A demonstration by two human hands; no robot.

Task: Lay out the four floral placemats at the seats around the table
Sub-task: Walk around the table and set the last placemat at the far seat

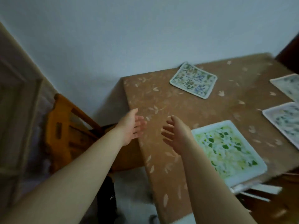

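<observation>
Placemats are lying four across our brown tablecloth; we are holding left hand and right hand spread, empty, beside the green-leaf placemat, judging it needs squaring to its edge.

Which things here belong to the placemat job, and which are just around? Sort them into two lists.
Job:
green-leaf placemat
blue-flower placemat
two pale placemats at the right edge
table
left hand and right hand, both empty

Just around:
wooden chair
wall
</observation>
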